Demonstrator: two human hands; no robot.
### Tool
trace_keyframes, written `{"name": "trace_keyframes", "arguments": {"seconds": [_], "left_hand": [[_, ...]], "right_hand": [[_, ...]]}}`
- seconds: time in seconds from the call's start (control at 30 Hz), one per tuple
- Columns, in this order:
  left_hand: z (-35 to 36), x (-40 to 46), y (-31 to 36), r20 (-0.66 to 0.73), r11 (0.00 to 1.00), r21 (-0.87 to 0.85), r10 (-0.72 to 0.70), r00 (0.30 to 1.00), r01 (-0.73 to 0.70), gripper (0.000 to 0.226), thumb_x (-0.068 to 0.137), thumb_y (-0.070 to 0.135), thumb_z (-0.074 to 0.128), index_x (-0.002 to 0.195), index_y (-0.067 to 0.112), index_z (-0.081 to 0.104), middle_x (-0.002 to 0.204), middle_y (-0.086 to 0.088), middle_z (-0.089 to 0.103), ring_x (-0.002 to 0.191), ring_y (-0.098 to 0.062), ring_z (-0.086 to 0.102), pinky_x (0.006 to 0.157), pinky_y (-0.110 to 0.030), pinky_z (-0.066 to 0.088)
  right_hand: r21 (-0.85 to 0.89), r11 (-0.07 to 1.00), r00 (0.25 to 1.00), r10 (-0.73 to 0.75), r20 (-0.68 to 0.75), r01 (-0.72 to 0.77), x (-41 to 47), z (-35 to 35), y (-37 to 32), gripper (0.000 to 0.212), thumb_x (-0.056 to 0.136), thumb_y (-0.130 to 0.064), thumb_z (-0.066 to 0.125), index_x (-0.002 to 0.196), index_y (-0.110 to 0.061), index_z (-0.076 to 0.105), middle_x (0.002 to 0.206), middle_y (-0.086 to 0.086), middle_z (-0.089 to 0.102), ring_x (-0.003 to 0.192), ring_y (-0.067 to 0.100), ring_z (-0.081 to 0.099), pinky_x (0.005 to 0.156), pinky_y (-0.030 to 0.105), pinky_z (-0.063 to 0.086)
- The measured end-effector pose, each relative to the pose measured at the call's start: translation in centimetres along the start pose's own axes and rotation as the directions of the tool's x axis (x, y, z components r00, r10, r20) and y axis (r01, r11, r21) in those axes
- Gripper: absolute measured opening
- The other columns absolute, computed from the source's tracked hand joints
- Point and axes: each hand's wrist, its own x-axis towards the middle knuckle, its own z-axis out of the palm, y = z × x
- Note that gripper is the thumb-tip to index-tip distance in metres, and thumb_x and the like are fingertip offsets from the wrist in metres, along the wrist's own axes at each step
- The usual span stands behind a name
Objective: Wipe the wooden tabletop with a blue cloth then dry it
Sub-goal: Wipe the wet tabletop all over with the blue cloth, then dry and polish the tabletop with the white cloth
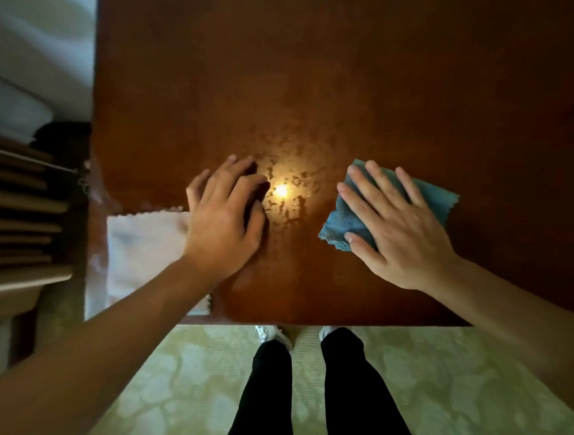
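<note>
Head camera view: a person's right hand (398,223) presses flat, fingers spread, on a blue cloth (343,223) lying on the wet wooden tabletop (302,63), while the left hand (226,218) rests relaxed, grasping nothing, beside a white cloth (142,251).

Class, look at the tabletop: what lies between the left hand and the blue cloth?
In the head view, only wet tabletop: water droplets with a bright light reflection, between left hand and blue cloth.
</note>
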Motion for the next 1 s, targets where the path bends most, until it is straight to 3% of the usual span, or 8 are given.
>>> {"name": "trace_keyframes", "arguments": {"seconds": [0.13, 0.27, 0.43, 0.57, 0.7, 0.83, 1.0], "left_hand": [[-2.8, -2.4, -4.7, -0.04, 0.989, 0.073, -0.127, 0.991, 0.13, 0.035, 0.091, 0.018, 0.056, 0.123, 0.009, 0.064, 0.141, -0.014, 0.054, 0.133, -0.033, 0.048, 0.109, -0.049, 0.027], [-4.5, -5.5, -7.9, -0.104, 0.966, 0.135, -0.209, 0.972, 0.222, 0.037, 0.087, 0.022, 0.057, 0.12, 0.007, 0.061, 0.124, -0.017, 0.055, 0.107, -0.035, 0.05, 0.088, -0.046, 0.035], [-5.0, -10.0, -9.8, -0.038, 0.97, 0.122, -0.209, 0.977, 0.212, 0.031, 0.091, 0.021, 0.058, 0.115, 0.002, 0.062, 0.118, -0.019, 0.056, 0.091, -0.037, 0.053, 0.079, -0.048, 0.044], [-4.6, -11.3, -9.0, 0.031, 0.974, 0.086, -0.215, 0.976, 0.211, 0.039, 0.096, 0.022, 0.053, 0.126, -0.003, 0.059, 0.131, -0.024, 0.055, 0.111, -0.041, 0.055, 0.093, -0.052, 0.047], [-4.3, -11.6, -8.2, 0.124, 0.973, 0.146, -0.2, 0.972, 0.182, 0.052, 0.1, 0.032, 0.039, 0.135, -0.004, 0.055, 0.142, -0.028, 0.05, 0.136, -0.043, 0.046, 0.113, -0.056, 0.037], [-3.7, -11.9, -8.6, 0.164, 0.964, 0.228, -0.178, 0.97, 0.138, 0.059, 0.102, 0.038, 0.031, 0.142, -0.002, 0.05, 0.15, -0.027, 0.044, 0.143, -0.04, 0.038, 0.118, -0.054, 0.03], [-3.2, -12.1, -8.8, 0.174, 0.959, 0.252, -0.18, 0.968, 0.133, 0.061, 0.104, 0.041, 0.027, 0.148, 0.002, 0.042, 0.156, -0.025, 0.035, 0.149, -0.038, 0.027, 0.124, -0.049, 0.018]], "right_hand": [[-0.006, 1.0, 1.0, 0.012, 0.005, -0.012, 3.5, 0.2, -2.8, 0.067, 0.104, -0.051, 0.032, 0.16, -0.014, 0.032, 0.169, 0.009, 0.023, 0.158, 0.028, 0.017, 0.127, 0.055, 0.014], [-0.014, 0.999, 0.998, 0.041, 0.037, -0.04, 8.8, -0.1, -4.4, 0.064, 0.106, -0.048, 0.025, 0.161, -0.015, 0.026, 0.17, 0.007, 0.019, 0.159, 0.026, 0.011, 0.129, 0.052, 0.008], [-0.047, 0.991, 0.988, -0.123, 0.089, 0.128, 16.2, -0.3, -8.0, 0.064, 0.106, -0.047, 0.022, 0.161, -0.016, 0.026, 0.17, 0.008, 0.019, 0.159, 0.027, 0.012, 0.128, 0.053, 0.011], [-0.055, 0.959, 0.954, -0.268, 0.136, 0.278, 20.4, 0.0, -12.5, 0.065, 0.105, -0.048, 0.02, 0.162, -0.016, 0.024, 0.171, 0.007, 0.017, 0.159, 0.026, 0.011, 0.128, 0.052, 0.009], [-0.076, 0.91, 0.904, -0.39, 0.177, 0.408, 23.4, 0.4, -17.1, 0.067, 0.104, -0.049, 0.018, 0.163, -0.018, 0.02, 0.171, 0.006, 0.013, 0.159, 0.026, 0.008, 0.129, 0.051, 0.007], [-0.077, 0.862, 0.852, -0.476, 0.216, 0.501, 26.2, 0.8, -21.3, 0.065, 0.106, -0.051, 0.018, 0.164, -0.021, 0.012, 0.173, 0.004, 0.006, 0.16, 0.024, 0.0, 0.129, 0.05, 0.001], [-0.058, 0.821, 0.808, -0.543, 0.23, 0.568, 27.9, 1.1, -23.9, 0.061, 0.108, -0.051, 0.022, 0.163, -0.027, 0.016, 0.173, 0.001, 0.01, 0.16, 0.024, 0.001, 0.128, 0.051, 0.0]]}}
